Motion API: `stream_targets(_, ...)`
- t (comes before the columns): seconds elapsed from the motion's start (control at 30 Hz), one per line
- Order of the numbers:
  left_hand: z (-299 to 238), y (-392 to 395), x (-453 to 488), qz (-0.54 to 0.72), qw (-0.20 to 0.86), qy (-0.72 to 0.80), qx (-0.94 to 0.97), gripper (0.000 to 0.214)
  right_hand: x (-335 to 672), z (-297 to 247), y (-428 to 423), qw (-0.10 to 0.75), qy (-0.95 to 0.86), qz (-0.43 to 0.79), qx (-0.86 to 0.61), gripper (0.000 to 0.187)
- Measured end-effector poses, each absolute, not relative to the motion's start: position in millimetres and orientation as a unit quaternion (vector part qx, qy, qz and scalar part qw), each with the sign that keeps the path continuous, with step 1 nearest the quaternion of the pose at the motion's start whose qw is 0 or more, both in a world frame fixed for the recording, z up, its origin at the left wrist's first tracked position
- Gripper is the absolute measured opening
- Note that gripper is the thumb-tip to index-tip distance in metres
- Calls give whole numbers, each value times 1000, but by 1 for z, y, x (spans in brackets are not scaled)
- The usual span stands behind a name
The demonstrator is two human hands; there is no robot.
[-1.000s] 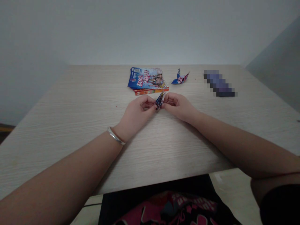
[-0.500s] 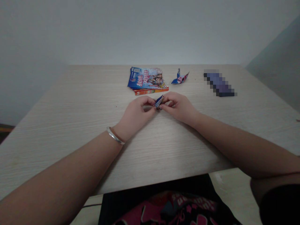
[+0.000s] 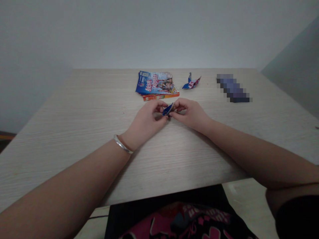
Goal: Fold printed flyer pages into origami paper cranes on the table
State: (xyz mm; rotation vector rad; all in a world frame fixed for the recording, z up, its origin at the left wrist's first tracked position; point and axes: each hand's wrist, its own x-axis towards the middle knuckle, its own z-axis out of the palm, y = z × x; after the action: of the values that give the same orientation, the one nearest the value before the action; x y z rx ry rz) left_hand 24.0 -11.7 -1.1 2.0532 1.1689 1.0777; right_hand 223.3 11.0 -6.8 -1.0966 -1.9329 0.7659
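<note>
A small folded piece of blue printed paper (image 3: pixel 168 109) is pinched between both my hands just above the wooden table (image 3: pixel 87 109). My left hand (image 3: pixel 147 121), with a silver bangle on its wrist, grips the paper's left side with thumb and fingers closed. From the right, my right hand (image 3: pixel 190 113) pinches the other end, fingers curled. Most of the paper is hidden by my fingertips.
A stack of colourful printed sheets (image 3: pixel 156 84) lies just beyond my hands. A finished folded paper figure (image 3: pixel 191 83) stands to its right. Further right lies a dark blurred object (image 3: pixel 234 89). A grey wall runs behind the table.
The paper piece stood upright as a narrow point; it is now folded lower and flatter between my fingers. Both hands stayed in place, the fingers shifting slightly.
</note>
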Motion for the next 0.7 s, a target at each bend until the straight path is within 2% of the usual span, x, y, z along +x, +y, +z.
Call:
stream_targets(0.17,-1,-11,22,382,238,440,777,15,223,-10,12,401,-738,337,-425,27)
stream_targets(0.33,1,-12,22,383,253,448,767,11,224,-8,11,374,-776,296,-413,10)
stream_targets(0.7,5,-15,22,378,226,454,775,17,225,-4,8,358,-754,360,-416,17)
